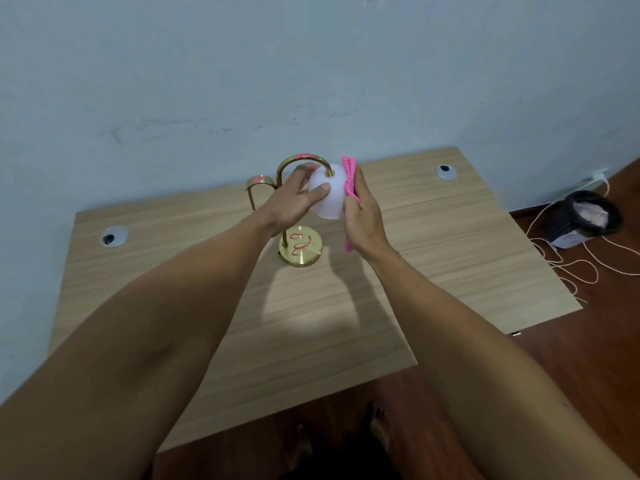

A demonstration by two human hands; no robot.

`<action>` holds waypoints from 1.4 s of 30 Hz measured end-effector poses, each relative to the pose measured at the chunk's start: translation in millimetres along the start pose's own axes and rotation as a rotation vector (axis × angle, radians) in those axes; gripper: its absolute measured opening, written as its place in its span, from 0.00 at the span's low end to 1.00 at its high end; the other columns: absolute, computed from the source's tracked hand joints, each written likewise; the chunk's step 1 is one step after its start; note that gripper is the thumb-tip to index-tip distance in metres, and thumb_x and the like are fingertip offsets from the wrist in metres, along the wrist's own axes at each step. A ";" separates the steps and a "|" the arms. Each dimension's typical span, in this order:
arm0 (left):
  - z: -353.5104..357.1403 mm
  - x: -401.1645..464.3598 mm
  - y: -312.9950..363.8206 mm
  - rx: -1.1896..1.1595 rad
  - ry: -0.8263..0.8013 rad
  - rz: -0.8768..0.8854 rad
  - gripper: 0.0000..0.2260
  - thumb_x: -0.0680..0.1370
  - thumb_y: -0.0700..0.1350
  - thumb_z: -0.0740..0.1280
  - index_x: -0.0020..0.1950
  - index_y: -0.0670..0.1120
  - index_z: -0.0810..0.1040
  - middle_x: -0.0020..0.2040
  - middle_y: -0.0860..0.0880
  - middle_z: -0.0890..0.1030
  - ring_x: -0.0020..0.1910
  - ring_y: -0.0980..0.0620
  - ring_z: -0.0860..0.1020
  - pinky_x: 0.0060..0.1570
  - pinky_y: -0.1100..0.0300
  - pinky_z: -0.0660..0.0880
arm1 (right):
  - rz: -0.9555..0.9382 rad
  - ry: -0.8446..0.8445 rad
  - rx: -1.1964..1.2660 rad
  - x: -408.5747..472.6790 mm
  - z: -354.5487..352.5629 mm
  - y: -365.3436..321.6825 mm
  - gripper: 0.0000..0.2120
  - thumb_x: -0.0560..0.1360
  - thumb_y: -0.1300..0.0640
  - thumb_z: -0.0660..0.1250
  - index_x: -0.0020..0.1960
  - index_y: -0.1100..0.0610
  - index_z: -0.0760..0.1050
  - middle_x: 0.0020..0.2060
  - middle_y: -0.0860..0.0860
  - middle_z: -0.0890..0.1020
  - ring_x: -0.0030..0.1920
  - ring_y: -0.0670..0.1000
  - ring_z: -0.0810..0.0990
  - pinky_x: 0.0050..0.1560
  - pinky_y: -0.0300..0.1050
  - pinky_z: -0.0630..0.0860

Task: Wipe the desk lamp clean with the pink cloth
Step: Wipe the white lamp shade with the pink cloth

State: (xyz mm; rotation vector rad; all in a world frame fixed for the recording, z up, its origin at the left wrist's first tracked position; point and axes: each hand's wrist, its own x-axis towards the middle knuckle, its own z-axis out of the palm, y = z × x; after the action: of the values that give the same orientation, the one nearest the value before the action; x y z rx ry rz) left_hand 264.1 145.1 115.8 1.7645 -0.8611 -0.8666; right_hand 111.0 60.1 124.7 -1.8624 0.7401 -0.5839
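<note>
A desk lamp stands near the back of the wooden desk (450, 244). It has a round white shade (329, 199), a curved brass arm (301, 161) and a round brass base (301, 251) with pink scribbles on it. Pink marks also show on the arm's top. My left hand (294, 199) grips the left side of the shade, thumb on its front. My right hand (363, 213) holds the pink cloth (349, 178) and presses it against the shade's right side. One end of the cloth hangs below my right hand.
A second brass hook (259, 185) with a pink mark stands behind the lamp to the left. Two metal cable grommets (114, 236) (445, 172) sit in the desk. On the floor at the right are a black mesh bin (581, 216) and white cables (571, 265).
</note>
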 end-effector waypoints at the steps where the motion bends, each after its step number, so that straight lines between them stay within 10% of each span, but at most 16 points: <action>1: 1.0 0.7 0.7 -0.001 -0.008 0.000 0.27 0.82 0.56 0.66 0.79 0.55 0.63 0.74 0.55 0.74 0.68 0.56 0.75 0.62 0.56 0.73 | -0.035 -0.006 -0.022 -4.0 3.0 0.9 0.36 0.75 0.61 0.52 0.83 0.47 0.55 0.81 0.46 0.63 0.79 0.52 0.65 0.72 0.60 0.71; 4: 1.8 1.9 2.1 -0.009 -0.030 -0.006 0.28 0.82 0.56 0.66 0.81 0.57 0.61 0.74 0.55 0.74 0.71 0.53 0.74 0.67 0.54 0.72 | -0.090 0.031 -0.076 -22.9 21.0 10.9 0.36 0.78 0.66 0.53 0.84 0.57 0.48 0.84 0.51 0.51 0.84 0.49 0.48 0.83 0.55 0.51; 11: -3.6 2.1 5.2 0.013 -0.031 -0.003 0.25 0.81 0.57 0.66 0.78 0.57 0.67 0.73 0.59 0.74 0.68 0.57 0.75 0.57 0.58 0.73 | 0.096 0.194 0.151 -13.8 24.8 0.1 0.34 0.76 0.59 0.52 0.82 0.44 0.58 0.79 0.43 0.66 0.77 0.47 0.67 0.77 0.55 0.67; 18: -4.2 2.8 6.1 0.018 -0.031 0.003 0.27 0.81 0.57 0.66 0.80 0.57 0.65 0.73 0.58 0.74 0.67 0.58 0.74 0.57 0.60 0.72 | -0.155 0.092 -0.098 -36.0 38.5 15.5 0.38 0.74 0.67 0.53 0.83 0.62 0.47 0.84 0.55 0.49 0.84 0.52 0.43 0.84 0.52 0.48; 42: -8.4 0.6 10.4 0.007 -0.047 -0.051 0.26 0.79 0.60 0.67 0.76 0.61 0.67 0.71 0.60 0.73 0.67 0.55 0.74 0.51 0.55 0.76 | -0.018 0.222 -0.017 -49.8 66.9 17.2 0.39 0.76 0.66 0.54 0.83 0.60 0.41 0.84 0.54 0.45 0.84 0.52 0.42 0.83 0.59 0.49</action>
State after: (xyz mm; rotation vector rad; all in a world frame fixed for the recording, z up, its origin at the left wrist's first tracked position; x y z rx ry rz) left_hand 269.9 145.2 127.9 1.7853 -0.8537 -0.9427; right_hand 118.0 132.5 80.3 -1.8402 0.8758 -0.8069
